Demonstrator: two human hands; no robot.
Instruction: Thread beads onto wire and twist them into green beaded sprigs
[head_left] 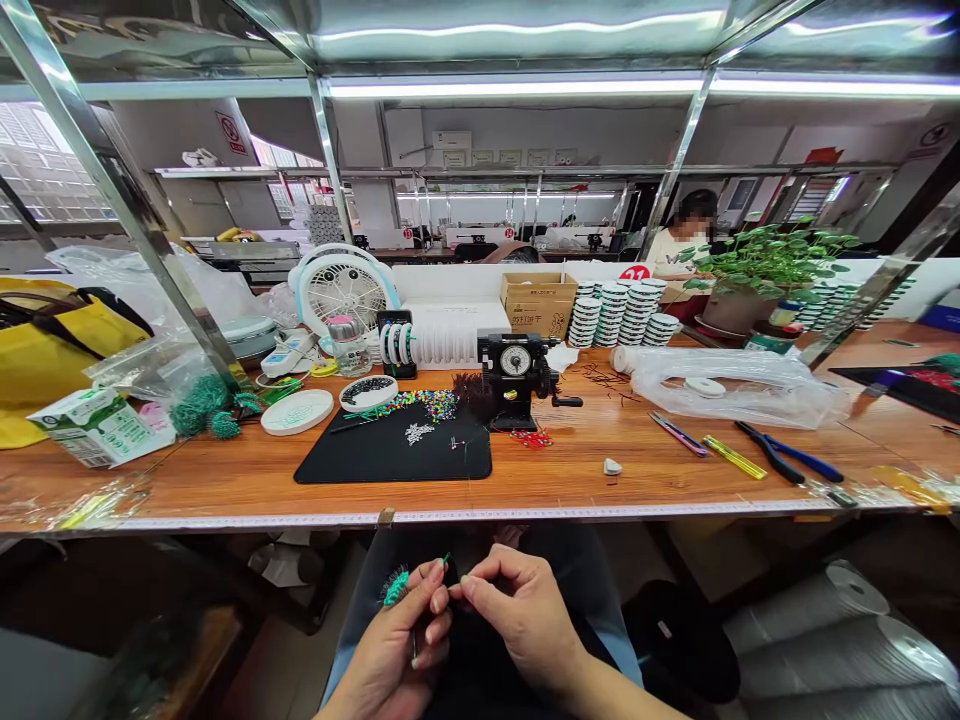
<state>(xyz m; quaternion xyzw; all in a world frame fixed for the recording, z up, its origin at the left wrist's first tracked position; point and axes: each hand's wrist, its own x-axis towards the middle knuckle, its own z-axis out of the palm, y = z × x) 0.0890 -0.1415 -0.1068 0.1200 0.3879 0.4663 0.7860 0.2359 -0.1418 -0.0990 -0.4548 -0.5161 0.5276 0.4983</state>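
Over my lap, in front of the table edge, my left hand (416, 625) is closed around a green coiled piece with thin dark wire ends (395, 588). A small green tip pokes out above its thumb and forefinger. Close against those fingertips, my right hand (517, 610) pinches thumb to forefinger; whatever lies between them is too small to make out. Beyond the edge, a black mat (397, 455) carries colourful beads (435, 404) and a small heap of whitish pieces (418, 432). A black hand-crank winding machine with a dial (516, 362) stands at the mat's right.
White spools (442, 345) line the winder's shaft. Pliers (787, 455), a yellow cutter (733, 457) and tweezers (677, 434) lie to the right. A fan (345, 290), stacked spools (611, 315) and a potted plant (739, 300) stand behind. A person (682, 245) sits beyond.
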